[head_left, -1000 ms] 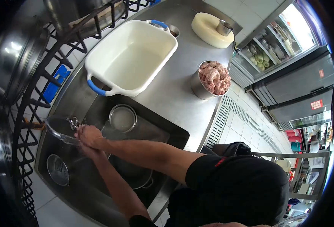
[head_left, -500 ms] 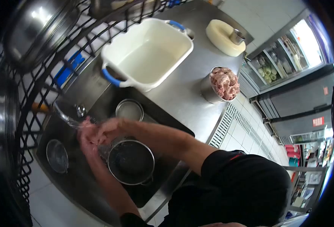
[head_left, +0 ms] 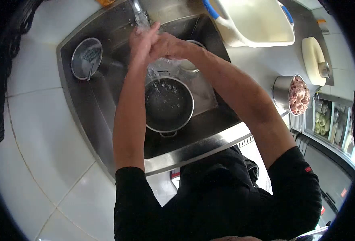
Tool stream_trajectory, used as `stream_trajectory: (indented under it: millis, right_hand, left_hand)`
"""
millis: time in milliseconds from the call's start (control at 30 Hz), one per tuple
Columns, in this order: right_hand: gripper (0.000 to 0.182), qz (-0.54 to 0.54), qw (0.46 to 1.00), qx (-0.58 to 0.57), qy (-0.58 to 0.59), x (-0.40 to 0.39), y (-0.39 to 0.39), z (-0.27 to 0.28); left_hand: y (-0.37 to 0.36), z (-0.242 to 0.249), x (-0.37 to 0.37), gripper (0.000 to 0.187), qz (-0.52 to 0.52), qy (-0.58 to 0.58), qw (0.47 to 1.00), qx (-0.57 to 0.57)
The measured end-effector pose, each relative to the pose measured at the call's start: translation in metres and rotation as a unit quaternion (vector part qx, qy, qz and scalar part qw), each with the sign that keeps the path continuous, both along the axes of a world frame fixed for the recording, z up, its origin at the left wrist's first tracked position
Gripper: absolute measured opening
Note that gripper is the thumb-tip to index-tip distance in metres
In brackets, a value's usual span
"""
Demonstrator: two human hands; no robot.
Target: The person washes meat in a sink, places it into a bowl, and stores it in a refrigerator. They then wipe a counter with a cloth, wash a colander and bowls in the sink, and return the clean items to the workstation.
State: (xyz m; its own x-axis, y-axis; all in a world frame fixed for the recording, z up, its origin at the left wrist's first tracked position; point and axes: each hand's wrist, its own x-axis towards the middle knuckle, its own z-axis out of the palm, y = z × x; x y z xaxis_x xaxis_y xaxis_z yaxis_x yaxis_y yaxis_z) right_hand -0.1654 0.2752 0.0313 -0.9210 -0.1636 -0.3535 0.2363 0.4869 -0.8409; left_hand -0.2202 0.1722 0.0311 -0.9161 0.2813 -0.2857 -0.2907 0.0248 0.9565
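Observation:
My left hand (head_left: 140, 41) and my right hand (head_left: 163, 46) are pressed together under the stream from the tap (head_left: 136, 7), at the back of the sink. Water (head_left: 155, 68) splashes off them into a metal pot (head_left: 169, 105) standing below with water in it. Some fingers of my left hand are stretched out against the right hand. The right hand's fingers are mostly hidden behind the left and by the water. No object shows in either hand. A round metal bowl (head_left: 192, 65) lies partly behind my right wrist.
A strainer (head_left: 87, 58) sits at the sink's (head_left: 101, 96) left side. On the right counter (head_left: 261, 58) stand a white tub (head_left: 261, 24) with blue handles, a metal container (head_left: 282, 90) heaped with raw minced meat (head_left: 298, 95), and a pale round block (head_left: 313, 60) with a metal cup (head_left: 324, 70).
The view has swung toward the sink, so the tub and meat now appear farther right. My hands stay together under the running tap, and more splashing water shows around the pot.

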Motion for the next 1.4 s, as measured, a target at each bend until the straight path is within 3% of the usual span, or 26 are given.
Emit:
stream_trajectory:
  millis: [67,167,267,367,400,433,500,533,600,633,667,700,733,767,800,833,933,1000,1067,1133,1167,1200,1233,1267,1333,1400]
  right_hand:
    - [0.037,0.010,0.993,0.089,-0.071,-0.002,0.000,-0.002]
    - [0.027,0.003,0.962,0.172,0.211,0.011,-0.004,-0.058]
    - [0.027,0.059,0.962,0.231,0.129,0.037,-0.004,-0.064]
    - [0.031,0.025,0.966,0.253,0.044,0.067,-0.013,-0.098]
    - [0.030,0.017,0.964,0.264,0.029,0.078,-0.016,-0.101]
    - [0.030,0.007,0.967,0.254,0.010,0.087,-0.018,-0.102]
    - [0.030,-0.018,0.971,0.238,-0.029,0.105,-0.017,-0.102]
    - [0.029,-0.049,0.972,0.229,-0.019,0.114,-0.016,-0.101]
    - [0.029,-0.115,0.970,0.216,0.003,0.125,-0.008,-0.096]
    - [0.040,-0.109,0.969,0.221,-0.032,0.123,0.000,-0.089]
    - [0.048,-0.049,0.966,0.241,0.084,0.124,0.011,-0.096]
    - [0.056,0.010,0.944,0.267,0.192,0.128,0.027,-0.107]
    - [0.068,0.052,0.685,0.614,0.388,0.146,0.032,-0.105]
    - [0.068,-0.038,0.944,0.294,0.145,0.166,0.050,-0.044]
    - [0.070,-0.151,0.977,-0.109,-0.104,0.190,0.063,0.021]
    - [0.069,-0.202,0.949,-0.227,-0.085,0.224,0.078,0.020]
    - [0.065,-0.283,0.937,-0.189,-0.075,0.329,0.104,0.060]
    - [0.056,-0.354,0.905,-0.205,-0.117,0.409,0.117,0.076]
    - [0.052,-0.436,0.855,-0.169,-0.224,0.475,0.130,0.111]
    - [0.048,-0.436,0.884,-0.130,-0.110,0.569,0.146,0.096]
    - [0.046,-0.482,0.872,-0.018,-0.088,0.608,0.151,0.077]
    - [0.044,-0.536,0.832,0.055,-0.131,0.628,0.160,0.082]
    - [0.040,-0.611,0.755,0.112,-0.210,0.652,0.168,0.089]
    - [0.036,-0.626,0.730,0.184,-0.204,0.679,0.176,0.093]
    - [0.031,-0.691,0.687,0.173,-0.146,0.745,0.200,0.083]
    - [0.030,-0.724,0.658,0.203,-0.037,0.780,0.221,0.105]
  left_hand:
    - [0.005,-0.008,0.003,0.032,0.029,-0.049,0.998,-0.035]
    - [0.007,-0.065,-0.001,0.030,-0.015,0.131,0.962,-0.240]
    - [0.012,-0.080,0.022,0.019,-0.062,0.175,0.921,-0.343]
    - [0.006,-0.122,0.047,0.015,-0.184,0.328,0.820,-0.432]
    - [0.008,-0.129,0.055,0.020,-0.215,0.323,0.792,-0.471]
    - [0.009,-0.158,0.063,0.015,-0.158,0.418,0.767,-0.461]
    - [0.017,-0.196,0.075,0.021,-0.130,0.256,0.878,-0.383]
    - [0.020,-0.188,0.077,0.024,-0.145,0.185,0.908,-0.346]
    - [0.025,-0.140,0.079,0.029,-0.192,0.053,0.937,-0.287]
    - [0.033,-0.118,0.080,0.032,-0.235,-0.004,0.937,-0.258]
    - [0.049,-0.153,0.087,0.055,-0.031,0.154,0.973,-0.171]
    - [0.040,-0.145,0.067,0.047,-0.033,0.034,0.993,-0.111]
    - [0.032,-0.137,0.046,0.042,-0.018,-0.087,0.994,-0.058]
    - [0.005,-0.213,0.011,0.033,-0.141,0.193,0.969,0.058]
    - [-0.001,-0.201,-0.020,0.036,-0.239,0.078,0.906,0.340]
    - [-0.006,-0.185,-0.052,0.042,-0.330,-0.105,0.765,0.542]
    - [0.015,-0.080,-0.035,0.044,0.052,-0.239,0.853,0.460]
    - [0.023,-0.094,-0.068,0.048,0.098,-0.277,0.846,0.445]
    - [0.005,-0.168,-0.125,0.044,0.047,-0.225,0.850,0.473]
    - [0.033,-0.110,-0.090,0.038,0.154,-0.085,0.967,0.184]
    - [0.033,-0.125,-0.107,0.038,0.131,0.039,0.991,0.001]
    - [0.031,-0.128,-0.110,0.039,0.107,0.164,0.964,-0.180]
    - [0.027,-0.131,-0.109,0.043,0.089,0.214,0.932,-0.279]
    - [0.030,-0.115,-0.096,0.048,0.073,0.263,0.887,-0.373]
    - [0.046,-0.081,-0.050,0.058,0.047,0.352,0.761,-0.542]
    - [0.066,-0.056,0.014,0.055,0.079,0.444,0.717,-0.532]
